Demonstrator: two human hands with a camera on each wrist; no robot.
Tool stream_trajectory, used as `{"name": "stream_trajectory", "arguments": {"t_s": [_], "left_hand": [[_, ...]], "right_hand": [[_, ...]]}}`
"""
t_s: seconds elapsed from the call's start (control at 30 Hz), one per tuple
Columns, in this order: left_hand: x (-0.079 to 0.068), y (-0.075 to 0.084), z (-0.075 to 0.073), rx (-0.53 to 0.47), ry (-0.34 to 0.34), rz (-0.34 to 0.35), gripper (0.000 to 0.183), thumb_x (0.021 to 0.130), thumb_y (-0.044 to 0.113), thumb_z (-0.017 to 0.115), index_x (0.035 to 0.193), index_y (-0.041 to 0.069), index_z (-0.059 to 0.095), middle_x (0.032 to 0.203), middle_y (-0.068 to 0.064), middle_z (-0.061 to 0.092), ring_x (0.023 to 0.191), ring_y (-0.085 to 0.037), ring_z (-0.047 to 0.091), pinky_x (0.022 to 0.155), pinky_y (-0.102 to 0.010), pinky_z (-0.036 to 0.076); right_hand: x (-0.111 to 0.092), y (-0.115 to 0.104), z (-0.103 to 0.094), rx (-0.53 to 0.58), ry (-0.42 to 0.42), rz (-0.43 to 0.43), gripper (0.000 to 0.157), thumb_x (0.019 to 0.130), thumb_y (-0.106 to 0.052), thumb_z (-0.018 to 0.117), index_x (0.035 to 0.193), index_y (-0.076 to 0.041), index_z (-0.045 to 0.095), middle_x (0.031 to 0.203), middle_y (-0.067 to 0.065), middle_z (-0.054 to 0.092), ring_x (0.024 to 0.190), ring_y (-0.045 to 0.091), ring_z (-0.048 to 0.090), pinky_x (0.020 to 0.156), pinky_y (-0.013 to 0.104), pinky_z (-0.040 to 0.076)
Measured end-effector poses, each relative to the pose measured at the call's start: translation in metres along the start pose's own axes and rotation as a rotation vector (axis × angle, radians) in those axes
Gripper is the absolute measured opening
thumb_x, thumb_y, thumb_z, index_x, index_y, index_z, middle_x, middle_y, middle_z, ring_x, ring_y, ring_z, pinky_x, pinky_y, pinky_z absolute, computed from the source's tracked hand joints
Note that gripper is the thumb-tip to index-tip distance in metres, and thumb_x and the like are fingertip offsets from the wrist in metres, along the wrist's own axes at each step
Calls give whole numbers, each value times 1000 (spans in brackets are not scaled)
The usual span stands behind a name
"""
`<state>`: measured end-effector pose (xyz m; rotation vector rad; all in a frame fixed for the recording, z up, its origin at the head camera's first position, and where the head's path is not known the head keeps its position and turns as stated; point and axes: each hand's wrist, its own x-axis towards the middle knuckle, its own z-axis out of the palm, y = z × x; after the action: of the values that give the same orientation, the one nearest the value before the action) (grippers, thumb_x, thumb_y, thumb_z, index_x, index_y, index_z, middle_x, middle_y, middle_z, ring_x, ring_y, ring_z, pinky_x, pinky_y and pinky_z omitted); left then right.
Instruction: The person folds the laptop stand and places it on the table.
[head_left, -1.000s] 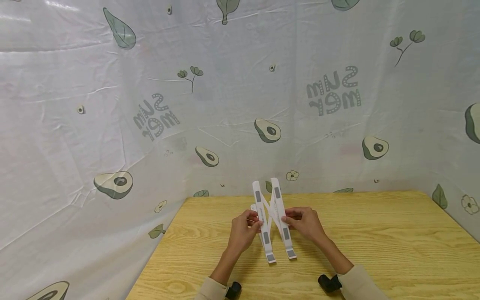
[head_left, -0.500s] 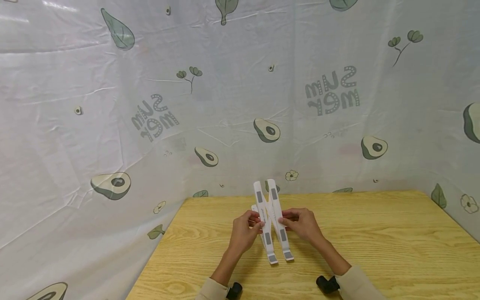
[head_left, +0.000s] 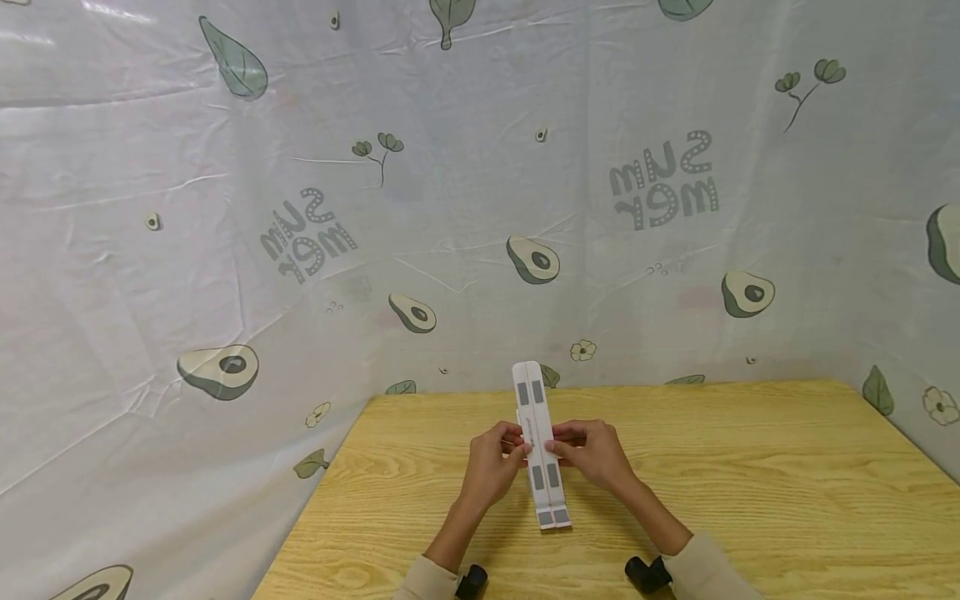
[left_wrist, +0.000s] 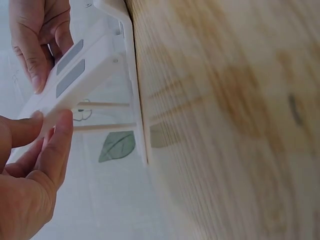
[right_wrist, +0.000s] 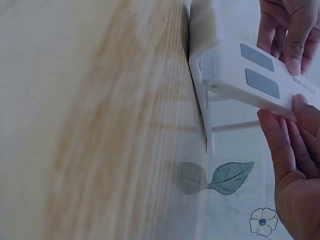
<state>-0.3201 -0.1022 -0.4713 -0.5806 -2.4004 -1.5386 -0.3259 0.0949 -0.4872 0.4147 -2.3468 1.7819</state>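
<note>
A white folding laptop stand [head_left: 537, 417] with grey pads stands tilted on the table, its two long bars side by side with only a thin seam between them. My left hand [head_left: 491, 467] pinches the left bar near its middle, thumb on top and fingers beneath. On the other side my right hand [head_left: 596, 454] pinches the right bar the same way. In the left wrist view the stand's bars [left_wrist: 85, 75] slope up from a base strip lying along the table, with thin struts behind. The right wrist view shows the stand's pads [right_wrist: 262, 82] close to both thumbs.
The wood-grain table [head_left: 712, 475] stretches out to both sides of the stand. A pale curtain [head_left: 450, 208] printed with avocados and leaves hangs behind the table and along its left side. Black wrist mounts [head_left: 471, 582] sit at both sleeves.
The stand's two bars, spread apart in a narrow V one second ago, have come together. My right hand has moved left with its bar, while my left hand has shifted only slightly right.
</note>
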Motion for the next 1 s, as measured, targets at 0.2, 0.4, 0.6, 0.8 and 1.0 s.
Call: {"name": "stream_trajectory", "arguments": {"t_s": [0.2, 0.4, 0.6, 0.8, 1.0], "left_hand": [[-1, 0, 0, 22, -5, -2, 16, 89, 0, 71, 104, -3, 65, 89, -12, 68, 79, -17, 69, 62, -20, 58], [-1, 2, -2, 21, -33, -9, 17, 91, 1, 70, 106, -3, 64, 90, -14, 68, 78, -18, 69, 62, -23, 59], [1, 0, -4, 32, -52, -32, 17, 92, 5, 70, 108, -1, 64, 91, -13, 68, 78, -16, 69, 60, -22, 58], [2, -1, -5, 80, -65, -19, 20, 93, 10, 70, 112, 3, 65, 96, -11, 69, 84, -20, 71, 61, -20, 57], [1, 1, -6, 87, -96, -10, 26, 95, 10, 68, 119, 5, 65, 103, -11, 69, 87, -19, 71, 62, -21, 57]], "right_hand": [[-1, -2, 0, -5, 0, 17, 22, 86, -13, 77, 106, -4, 75, 97, 12, 75, 80, 19, 73, 66, 37, 61], [1, -2, -2, -34, -18, -12, 19, 87, -13, 77, 103, -5, 75, 94, 10, 74, 79, 18, 71, 66, 37, 61], [2, -1, -4, -89, -33, -55, 25, 87, -17, 78, 108, -6, 72, 96, 7, 74, 82, 18, 71, 65, 33, 61], [1, -1, -4, -115, -40, -81, 36, 88, -18, 77, 121, -10, 67, 110, 10, 71, 95, 25, 71, 65, 23, 59], [0, -1, -3, -60, -109, -55, 40, 93, -19, 72, 131, -12, 61, 123, 15, 65, 102, 32, 69, 70, 31, 61]]}}
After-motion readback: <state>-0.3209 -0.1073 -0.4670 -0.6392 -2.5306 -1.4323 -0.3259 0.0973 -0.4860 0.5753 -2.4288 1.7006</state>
